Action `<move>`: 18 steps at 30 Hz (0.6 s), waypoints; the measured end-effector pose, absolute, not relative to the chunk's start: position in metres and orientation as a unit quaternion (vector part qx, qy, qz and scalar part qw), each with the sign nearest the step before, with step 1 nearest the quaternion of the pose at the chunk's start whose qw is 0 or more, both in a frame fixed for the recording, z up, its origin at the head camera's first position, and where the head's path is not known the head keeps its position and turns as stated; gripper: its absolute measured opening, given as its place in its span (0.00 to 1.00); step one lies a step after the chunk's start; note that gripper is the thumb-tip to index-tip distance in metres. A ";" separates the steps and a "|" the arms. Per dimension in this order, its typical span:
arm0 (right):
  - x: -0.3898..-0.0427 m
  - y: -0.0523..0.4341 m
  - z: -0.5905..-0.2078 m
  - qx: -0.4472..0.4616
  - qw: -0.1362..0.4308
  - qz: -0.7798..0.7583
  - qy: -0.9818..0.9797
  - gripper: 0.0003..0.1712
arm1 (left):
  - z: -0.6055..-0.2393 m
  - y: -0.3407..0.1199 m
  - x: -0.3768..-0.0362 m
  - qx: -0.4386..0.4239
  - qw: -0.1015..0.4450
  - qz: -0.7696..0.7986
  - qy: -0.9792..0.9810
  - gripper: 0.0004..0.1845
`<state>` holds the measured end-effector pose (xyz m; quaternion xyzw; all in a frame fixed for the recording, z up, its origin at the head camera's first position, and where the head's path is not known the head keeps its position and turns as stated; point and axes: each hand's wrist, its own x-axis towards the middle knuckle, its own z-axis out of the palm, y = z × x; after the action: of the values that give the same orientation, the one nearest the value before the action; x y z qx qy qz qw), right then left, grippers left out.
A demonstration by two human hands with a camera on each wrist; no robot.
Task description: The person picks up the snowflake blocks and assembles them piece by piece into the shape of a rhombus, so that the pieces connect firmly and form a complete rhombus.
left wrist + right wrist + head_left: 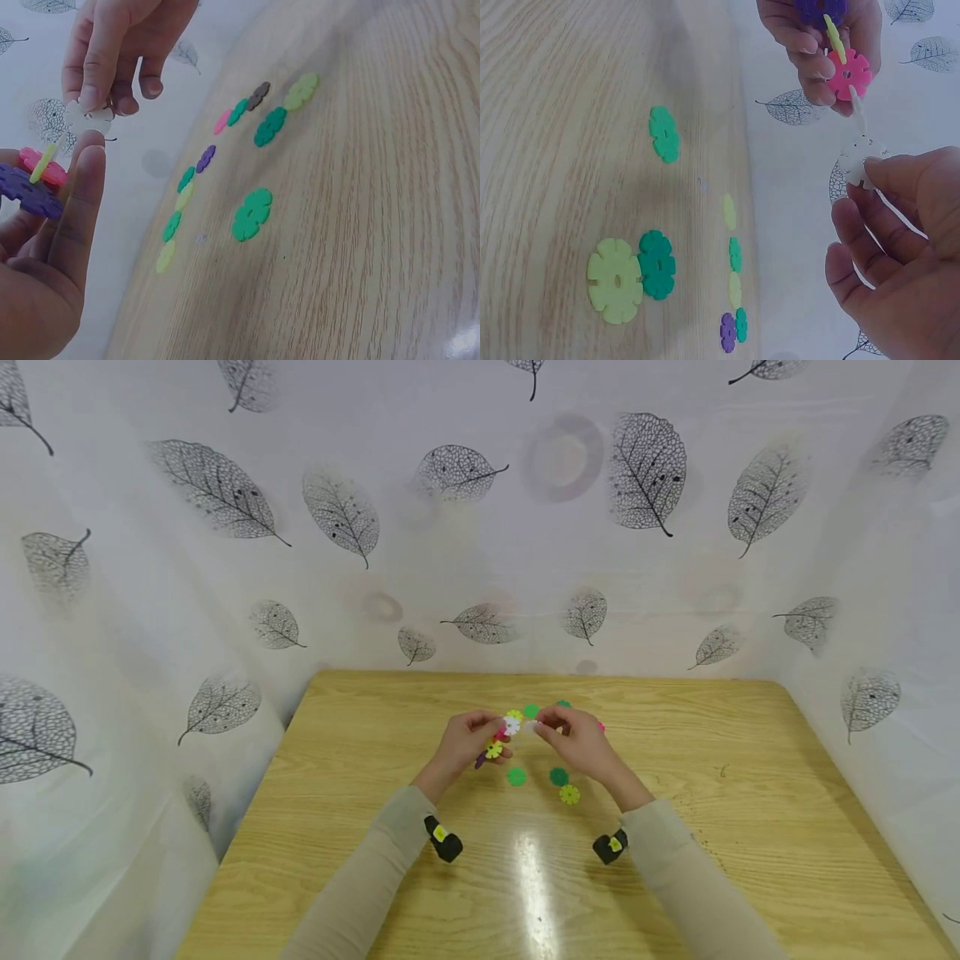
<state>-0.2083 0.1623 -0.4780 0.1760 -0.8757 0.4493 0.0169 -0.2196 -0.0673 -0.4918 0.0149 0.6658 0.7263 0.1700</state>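
My left hand (461, 745) holds a short chain of notched plastic snowflake discs. It runs from a purple disc (28, 193) through a yellow disc (835, 39) and a pink disc (847, 73) to a white disc (859, 112) seen edge-on. Between thumb and fingers, my right hand (581, 745) pinches another white disc (855, 161). This one is close to the chain's white end, and in the right wrist view their edges seem to meet. Whether they are joined I cannot tell. Both hands are raised above the table, facing each other.
On the wooden table (337, 877) lie several loose discs, among them a green disc (252, 215), a dark green disc (270, 126) beside a yellow disc (301, 91), and a brown disc (258, 96). A leaf-patterned curtain (480, 552) hangs behind the table's far edge.
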 end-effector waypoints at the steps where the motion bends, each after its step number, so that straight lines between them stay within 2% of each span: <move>1: -0.208 0.162 -0.478 0.176 0.016 0.451 -0.875 0.10 | -0.492 -0.067 -0.220 0.015 0.170 0.726 0.666 0.14; 18: -0.209 0.157 -0.473 0.162 0.018 0.465 -0.870 0.08 | -0.493 -0.065 -0.221 0.017 0.176 0.729 0.661 0.13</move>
<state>-0.2092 0.1574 -0.4733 0.1617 -0.8702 0.4651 0.0177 -0.2209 -0.0646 -0.4929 0.0173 0.6615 0.7288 0.1763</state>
